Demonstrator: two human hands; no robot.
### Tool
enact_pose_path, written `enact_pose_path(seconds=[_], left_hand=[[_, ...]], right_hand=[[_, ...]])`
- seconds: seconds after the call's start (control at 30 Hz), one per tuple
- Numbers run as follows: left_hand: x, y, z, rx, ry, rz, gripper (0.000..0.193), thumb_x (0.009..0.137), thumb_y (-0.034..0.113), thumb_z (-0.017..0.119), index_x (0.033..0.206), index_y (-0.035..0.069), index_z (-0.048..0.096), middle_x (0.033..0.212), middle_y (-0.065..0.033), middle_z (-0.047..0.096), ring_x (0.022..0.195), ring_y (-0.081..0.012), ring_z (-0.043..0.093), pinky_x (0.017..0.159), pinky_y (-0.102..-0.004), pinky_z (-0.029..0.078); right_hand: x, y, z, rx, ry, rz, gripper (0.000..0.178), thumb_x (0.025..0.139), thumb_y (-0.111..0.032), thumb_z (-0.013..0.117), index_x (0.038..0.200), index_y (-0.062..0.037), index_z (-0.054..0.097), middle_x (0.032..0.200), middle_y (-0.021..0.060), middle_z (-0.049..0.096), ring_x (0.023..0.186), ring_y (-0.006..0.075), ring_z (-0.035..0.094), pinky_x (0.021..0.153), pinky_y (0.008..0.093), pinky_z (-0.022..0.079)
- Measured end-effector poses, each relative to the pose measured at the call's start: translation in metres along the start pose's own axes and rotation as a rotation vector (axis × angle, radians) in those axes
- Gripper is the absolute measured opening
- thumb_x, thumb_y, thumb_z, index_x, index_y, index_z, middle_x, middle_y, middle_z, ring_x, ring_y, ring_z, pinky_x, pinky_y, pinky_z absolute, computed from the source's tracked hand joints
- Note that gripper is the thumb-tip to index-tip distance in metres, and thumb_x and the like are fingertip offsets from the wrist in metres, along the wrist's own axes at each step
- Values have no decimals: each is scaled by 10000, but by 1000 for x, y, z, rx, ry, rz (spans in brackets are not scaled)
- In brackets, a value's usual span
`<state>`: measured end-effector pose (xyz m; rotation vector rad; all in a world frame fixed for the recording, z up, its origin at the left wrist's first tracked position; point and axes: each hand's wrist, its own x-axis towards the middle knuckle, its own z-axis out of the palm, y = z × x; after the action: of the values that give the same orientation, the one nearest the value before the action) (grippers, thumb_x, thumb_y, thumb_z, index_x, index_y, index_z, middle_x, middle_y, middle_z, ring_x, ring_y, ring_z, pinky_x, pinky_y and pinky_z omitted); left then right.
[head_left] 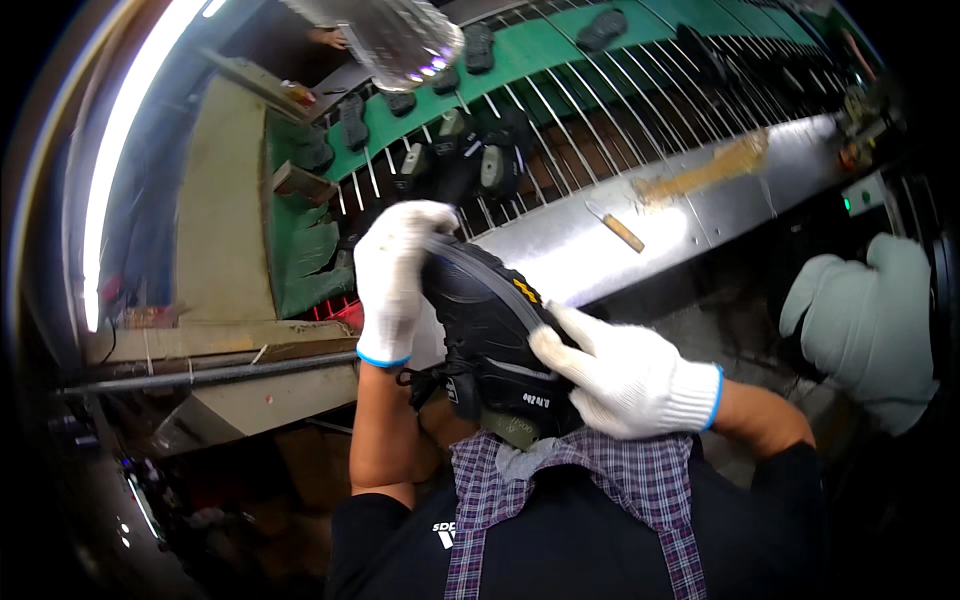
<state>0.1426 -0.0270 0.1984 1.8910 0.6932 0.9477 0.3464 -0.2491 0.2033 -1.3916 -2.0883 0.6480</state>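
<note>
In front of my chest is a black shoe (475, 325) with yellow marks on its side, its toe pointing away from me. A dark green last (515, 430) shows at its opening, close to the plaid apron. Along the shoe's lower edge curves a grey strip (490, 275). My left hand (393, 280), in a white knit glove, is closed around the toe end; its fingertips are partly hidden. My right hand (635, 380), gloved the same way, pinches the strip against the shoe's side with thumb and fingers.
Beyond the shoe runs a metal ledge (560, 245) bearing a wooden-handled tool (622, 232) and brown tape (715, 170). Shoes on lasts (497, 168) rest on a rod rack. Dark soles (480, 48) lie on a green belt (540, 50). A shiny metal cylinder (400, 45) hangs overhead.
</note>
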Motion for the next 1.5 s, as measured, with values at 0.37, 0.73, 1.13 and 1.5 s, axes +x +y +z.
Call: enact_pose_path(seconds=[0.37, 0.73, 1.13, 1.5], left_hand=[[-2, 6, 23, -813, 93, -335, 448, 1122, 439, 477, 1236, 44, 655, 1144, -96, 718, 1078, -207, 687, 996, -366, 541], [-22, -2, 39, -1101, 33, -423, 850, 1056, 709, 365, 1598, 55, 394, 1559, -156, 517, 1428, -315, 505, 1226, -506, 388], [-125, -30, 62, 4, -103, -1, 779, 908, 493, 772, 1424, -60, 583, 1313, -261, 674, 1201, -395, 677, 1047, -452, 530], [-111, 10, 21, 4, -319, -73, 815, 797, 101, 717, 1555, -6, 439, 1492, -259, 547, 1397, -403, 537, 1187, -448, 418]], right_hand=[[35, 53, -14, 506, 432, 121, 1025, 892, -294, 842, 1634, 64, 232, 1346, 270, 601, 1106, 323, 706, 985, 428, 579], [87, 61, -74, 389, 497, 147, 708, 875, -292, 831, 1461, -15, 546, 1312, 151, 671, 1199, 265, 661, 1083, 375, 500], [92, 170, -14, 1371, 572, 234, 411, 1043, -491, 550, 1033, -88, 630, 962, 118, 635, 910, 280, 628, 815, 426, 542], [112, 125, -26, 1331, 502, 84, 444, 1043, -409, 487, 1028, 9, 637, 923, 157, 598, 819, 300, 596, 780, 444, 530]])
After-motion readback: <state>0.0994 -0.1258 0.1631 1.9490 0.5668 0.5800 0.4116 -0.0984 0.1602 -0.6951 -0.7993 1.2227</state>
